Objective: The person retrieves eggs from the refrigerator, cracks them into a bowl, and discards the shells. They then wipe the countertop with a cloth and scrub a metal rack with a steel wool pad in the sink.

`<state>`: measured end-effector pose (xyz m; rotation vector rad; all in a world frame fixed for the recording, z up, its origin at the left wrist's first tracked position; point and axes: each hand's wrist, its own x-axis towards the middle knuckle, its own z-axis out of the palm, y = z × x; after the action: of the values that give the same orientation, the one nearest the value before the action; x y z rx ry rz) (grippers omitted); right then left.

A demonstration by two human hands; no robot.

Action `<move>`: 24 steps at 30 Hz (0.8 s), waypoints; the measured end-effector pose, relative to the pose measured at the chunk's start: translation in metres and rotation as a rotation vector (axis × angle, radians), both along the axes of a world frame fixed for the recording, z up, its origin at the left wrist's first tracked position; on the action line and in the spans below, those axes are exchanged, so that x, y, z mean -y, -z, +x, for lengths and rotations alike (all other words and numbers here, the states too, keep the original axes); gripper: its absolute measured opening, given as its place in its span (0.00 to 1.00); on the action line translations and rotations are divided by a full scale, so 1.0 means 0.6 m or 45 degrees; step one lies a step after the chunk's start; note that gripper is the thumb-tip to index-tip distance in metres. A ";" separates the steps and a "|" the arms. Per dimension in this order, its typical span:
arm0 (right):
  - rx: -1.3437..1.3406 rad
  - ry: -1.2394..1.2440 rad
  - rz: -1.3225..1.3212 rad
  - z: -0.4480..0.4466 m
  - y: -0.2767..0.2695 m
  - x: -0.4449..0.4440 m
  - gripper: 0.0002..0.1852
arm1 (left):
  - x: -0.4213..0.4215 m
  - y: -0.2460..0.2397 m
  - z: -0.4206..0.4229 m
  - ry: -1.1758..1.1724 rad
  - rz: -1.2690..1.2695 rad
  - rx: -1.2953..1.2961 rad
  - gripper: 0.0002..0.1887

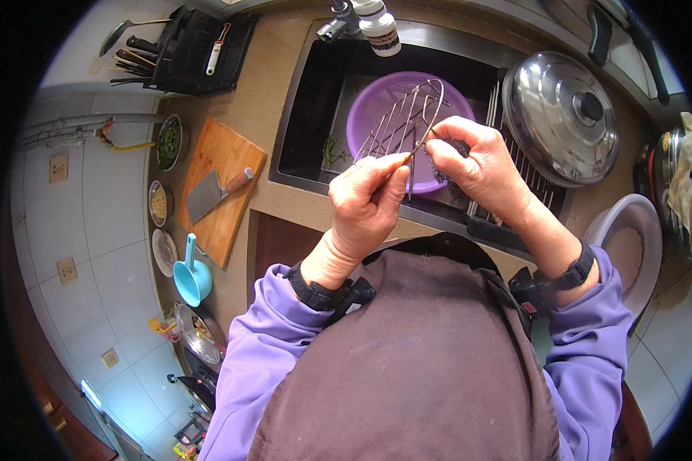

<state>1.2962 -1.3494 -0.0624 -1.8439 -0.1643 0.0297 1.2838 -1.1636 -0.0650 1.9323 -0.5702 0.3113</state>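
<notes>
A thin metal wire rack (402, 124) is held tilted above a purple plastic basin (356, 118). My left hand (362, 199) pinches the rack's near edge between thumb and fingers. A dark, fuzzy scouring pad (457, 185) sits in my right hand (481, 158), its bulk partly hidden behind the fingers. The thumb and forefinger of that hand close on the rack's frame, to the right of my left hand. Beneath them, the basin stands in a dark metal sink (317, 92), with some green scraps (333, 152) lying to its left.
A faucet with a white filter (378, 29) juts over the sink. A large steel lid (559, 118) rests at right, partly over a slatted rack (527, 167). Leftward are a cutting board (222, 144) with a cleaver (207, 196), a blue ladle (193, 279) and several bowls.
</notes>
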 end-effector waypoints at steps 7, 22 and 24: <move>-0.073 0.005 0.024 -0.004 0.000 -0.001 0.15 | 0.006 0.006 -0.001 -0.056 -0.086 -0.144 0.08; -0.053 -0.013 -0.012 0.000 0.020 -0.007 0.14 | 0.009 0.014 0.000 -0.103 -0.124 -0.297 0.07; -0.065 -0.012 -0.076 0.001 0.023 -0.008 0.15 | 0.008 0.014 -0.002 -0.089 -0.086 -0.377 0.08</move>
<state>1.2968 -1.3448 -0.0761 -1.8998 -0.1376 0.0895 1.2828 -1.1684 -0.0734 1.8910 -0.2944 0.0833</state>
